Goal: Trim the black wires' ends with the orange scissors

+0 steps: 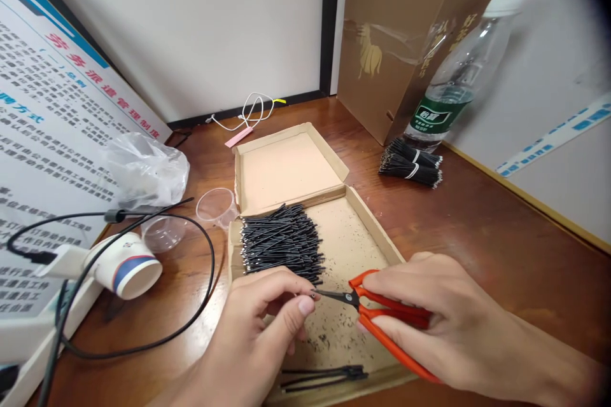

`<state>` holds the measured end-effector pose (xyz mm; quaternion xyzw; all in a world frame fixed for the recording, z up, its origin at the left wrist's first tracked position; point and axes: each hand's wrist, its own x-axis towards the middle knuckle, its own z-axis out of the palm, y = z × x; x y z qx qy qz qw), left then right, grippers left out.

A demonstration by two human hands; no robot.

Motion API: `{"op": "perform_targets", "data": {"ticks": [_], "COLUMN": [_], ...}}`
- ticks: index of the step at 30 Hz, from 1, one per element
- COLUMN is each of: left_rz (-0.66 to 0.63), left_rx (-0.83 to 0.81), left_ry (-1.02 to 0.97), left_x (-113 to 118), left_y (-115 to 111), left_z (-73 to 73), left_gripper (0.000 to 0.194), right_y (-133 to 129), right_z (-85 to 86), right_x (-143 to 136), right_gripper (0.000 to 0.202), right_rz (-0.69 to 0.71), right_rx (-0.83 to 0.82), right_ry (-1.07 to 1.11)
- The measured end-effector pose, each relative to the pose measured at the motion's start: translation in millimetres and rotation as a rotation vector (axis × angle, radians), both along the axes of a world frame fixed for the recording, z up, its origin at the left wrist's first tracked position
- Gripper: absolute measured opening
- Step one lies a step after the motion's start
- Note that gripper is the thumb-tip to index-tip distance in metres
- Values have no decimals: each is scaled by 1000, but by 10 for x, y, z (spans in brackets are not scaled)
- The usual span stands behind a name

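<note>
My right hand (429,311) is wrapped round the orange handles of a pair of scissors (351,297), whose dark blades point left. The blade tips meet the fingertips of my left hand (272,321), which are pinched together on something small and dark, mostly hidden. Under both hands lies an open cardboard box (367,222) with small dark scraps scattered in it. A pile of short black wires (281,238) fills its back left part. Several longer black wires (324,378) lie near the box's front edge.
Bundled black wires (411,164) sit by a water bottle (443,95) at the back right. On the left are a paper cup (128,267), a looped black cable (210,267), clear plastic cups (216,205) and a plastic bag (147,168). A white cable (252,111) lies behind the box.
</note>
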<state>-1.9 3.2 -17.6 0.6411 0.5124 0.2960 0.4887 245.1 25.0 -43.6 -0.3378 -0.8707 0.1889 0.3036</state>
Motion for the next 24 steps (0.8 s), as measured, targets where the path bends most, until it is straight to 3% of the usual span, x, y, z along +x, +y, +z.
{"op": "perform_targets", "data": {"ticks": [5, 13, 20, 24], "left_rz": [4, -8, 5, 5], "left_rx": [-2, -22, -6, 12], "left_ry": [-1, 5, 2, -17], "left_x": [4, -7, 17, 12], "left_y": [4, 1, 17, 13], "left_z": [0, 2, 35, 31], "left_gripper": [25, 25, 25, 24], "right_y": [25, 0, 0, -8], "right_z": [26, 7, 17, 35], "right_x": [-14, 11, 1, -8], "right_gripper": [17, 27, 17, 23], "right_rz": [33, 60, 31, 53], "right_rx": [-12, -66, -17, -41], "right_ry": [24, -1, 16, 15]}}
